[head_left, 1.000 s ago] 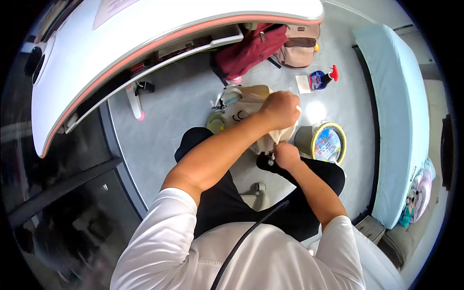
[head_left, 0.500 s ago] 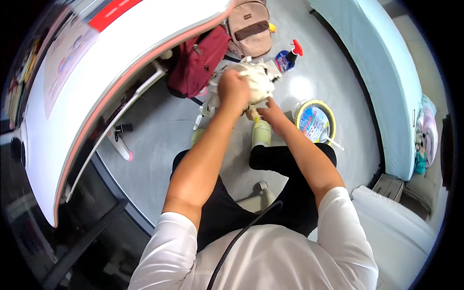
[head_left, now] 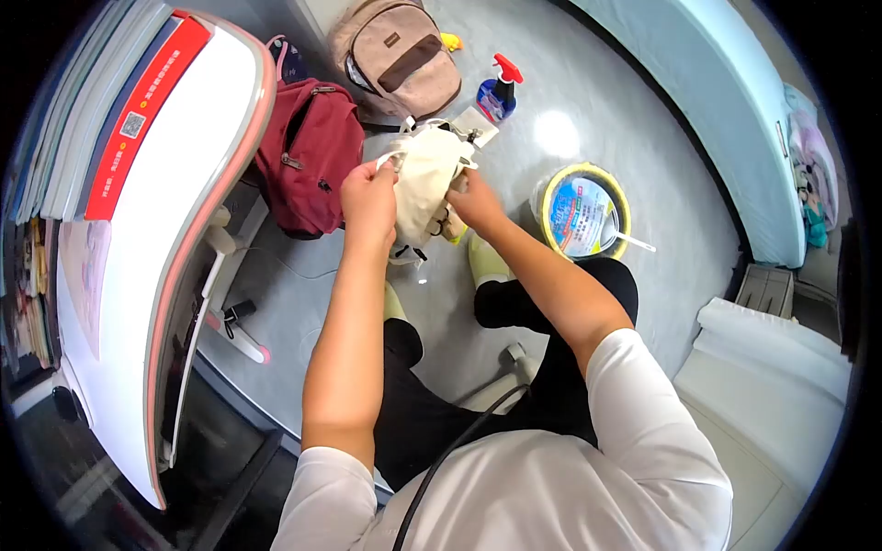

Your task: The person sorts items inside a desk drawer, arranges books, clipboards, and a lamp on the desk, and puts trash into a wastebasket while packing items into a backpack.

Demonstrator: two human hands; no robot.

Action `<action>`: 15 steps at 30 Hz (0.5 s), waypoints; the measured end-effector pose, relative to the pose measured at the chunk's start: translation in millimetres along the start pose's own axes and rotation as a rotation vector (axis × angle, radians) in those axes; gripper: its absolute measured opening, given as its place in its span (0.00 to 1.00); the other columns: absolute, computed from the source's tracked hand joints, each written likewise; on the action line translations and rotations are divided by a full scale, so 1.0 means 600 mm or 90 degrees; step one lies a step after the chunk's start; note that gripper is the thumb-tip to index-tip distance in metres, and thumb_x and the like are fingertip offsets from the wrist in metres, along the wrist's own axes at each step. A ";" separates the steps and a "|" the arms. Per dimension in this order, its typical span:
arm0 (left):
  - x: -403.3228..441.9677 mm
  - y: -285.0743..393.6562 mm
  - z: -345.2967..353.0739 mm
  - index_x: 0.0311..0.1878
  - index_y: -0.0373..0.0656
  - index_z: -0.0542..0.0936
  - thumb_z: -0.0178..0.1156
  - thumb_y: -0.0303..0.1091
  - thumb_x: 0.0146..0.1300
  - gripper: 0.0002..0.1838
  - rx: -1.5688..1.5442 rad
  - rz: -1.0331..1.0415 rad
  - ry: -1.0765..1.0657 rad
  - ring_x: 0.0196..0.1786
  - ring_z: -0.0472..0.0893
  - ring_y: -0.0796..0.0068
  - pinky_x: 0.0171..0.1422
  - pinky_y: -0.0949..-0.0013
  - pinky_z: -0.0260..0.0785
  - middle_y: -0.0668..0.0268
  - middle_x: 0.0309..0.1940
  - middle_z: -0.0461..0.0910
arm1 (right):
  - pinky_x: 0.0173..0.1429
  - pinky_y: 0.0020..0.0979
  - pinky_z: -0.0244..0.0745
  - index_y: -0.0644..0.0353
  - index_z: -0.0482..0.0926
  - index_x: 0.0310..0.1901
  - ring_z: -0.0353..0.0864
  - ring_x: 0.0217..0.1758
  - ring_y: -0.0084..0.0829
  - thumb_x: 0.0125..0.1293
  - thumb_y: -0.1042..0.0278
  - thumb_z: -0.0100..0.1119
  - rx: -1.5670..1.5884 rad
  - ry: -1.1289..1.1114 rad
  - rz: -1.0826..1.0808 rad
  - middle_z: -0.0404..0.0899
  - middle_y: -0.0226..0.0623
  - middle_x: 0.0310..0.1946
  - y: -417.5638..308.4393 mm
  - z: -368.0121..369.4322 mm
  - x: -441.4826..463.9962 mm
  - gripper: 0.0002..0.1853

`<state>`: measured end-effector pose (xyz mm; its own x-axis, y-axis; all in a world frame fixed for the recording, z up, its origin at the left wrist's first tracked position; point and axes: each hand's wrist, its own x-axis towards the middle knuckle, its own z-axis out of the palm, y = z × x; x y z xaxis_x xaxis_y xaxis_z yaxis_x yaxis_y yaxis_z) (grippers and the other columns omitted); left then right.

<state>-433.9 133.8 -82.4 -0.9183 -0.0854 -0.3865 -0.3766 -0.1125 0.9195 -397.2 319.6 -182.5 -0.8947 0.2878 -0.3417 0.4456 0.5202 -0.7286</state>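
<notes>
A cream fabric bag [head_left: 424,174] with straps and dark buckles hangs above the floor, between my two hands. My left hand [head_left: 371,197] pinches its left edge near the top, thumb and fingers pressed together. On the other side my right hand [head_left: 474,200] has its fingers closed on the bag's right edge, partly hidden by the cloth. Small trinkets dangle from the bag's lower right, too small to make out. The maroon backpack [head_left: 317,156] stands left of my left hand, its top zip partly open.
Behind stands a beige-brown backpack [head_left: 404,60]. A blue spray bottle [head_left: 497,96] with a red trigger is on the floor. To the right sits a yellow-rimmed bucket [head_left: 625,207] with a white-handled tool. The white desk [head_left: 184,184] curves along my left; a pale blue bed side [head_left: 698,101] borders the right.
The view has turned, so the desk and backpacks sit further left. My hands have moved apart to opposite edges of the bag, and its cream cloth now shows spread between them.
</notes>
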 end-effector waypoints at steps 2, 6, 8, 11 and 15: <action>0.001 -0.001 0.005 0.52 0.31 0.85 0.62 0.32 0.76 0.13 -0.009 0.012 -0.010 0.42 0.82 0.77 0.49 0.71 0.74 0.64 0.41 0.87 | 0.64 0.46 0.77 0.67 0.79 0.59 0.84 0.62 0.50 0.68 0.50 0.61 0.164 -0.095 0.002 0.84 0.54 0.58 0.003 0.014 0.013 0.28; -0.005 0.001 0.011 0.56 0.30 0.84 0.62 0.32 0.76 0.15 0.051 0.010 -0.037 0.45 0.83 0.78 0.52 0.71 0.75 0.63 0.44 0.87 | 0.52 0.39 0.80 0.69 0.78 0.59 0.81 0.46 0.35 0.77 0.44 0.57 0.369 -0.142 0.145 0.80 0.40 0.45 -0.035 0.013 0.012 0.30; -0.029 0.018 0.018 0.57 0.30 0.83 0.62 0.32 0.76 0.15 0.099 0.023 -0.063 0.45 0.83 0.78 0.52 0.72 0.75 0.63 0.45 0.87 | 0.48 0.42 0.84 0.74 0.77 0.59 0.82 0.50 0.39 0.75 0.37 0.60 0.269 -0.164 0.202 0.80 0.47 0.52 -0.056 -0.001 0.011 0.38; -0.030 0.019 0.012 0.60 0.29 0.82 0.63 0.34 0.75 0.18 0.179 0.032 -0.097 0.45 0.84 0.75 0.52 0.69 0.76 0.60 0.46 0.88 | 0.51 0.48 0.87 0.75 0.74 0.64 0.84 0.55 0.45 0.72 0.38 0.64 0.254 -0.069 0.316 0.79 0.52 0.58 -0.061 0.010 0.032 0.40; -0.018 -0.021 0.005 0.62 0.31 0.82 0.64 0.41 0.73 0.23 0.272 0.088 -0.100 0.53 0.88 0.54 0.60 0.57 0.77 0.47 0.51 0.88 | 0.49 0.50 0.92 0.75 0.74 0.68 0.83 0.62 0.58 0.70 0.36 0.63 0.226 -0.066 0.293 0.70 0.65 0.71 -0.035 0.023 0.057 0.44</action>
<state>-419.7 138.8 -89.4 -0.9581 0.0832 -0.2740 -0.2364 0.3098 0.9209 -437.5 307.0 -187.0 -0.6176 0.3309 -0.7135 0.7673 0.0543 -0.6390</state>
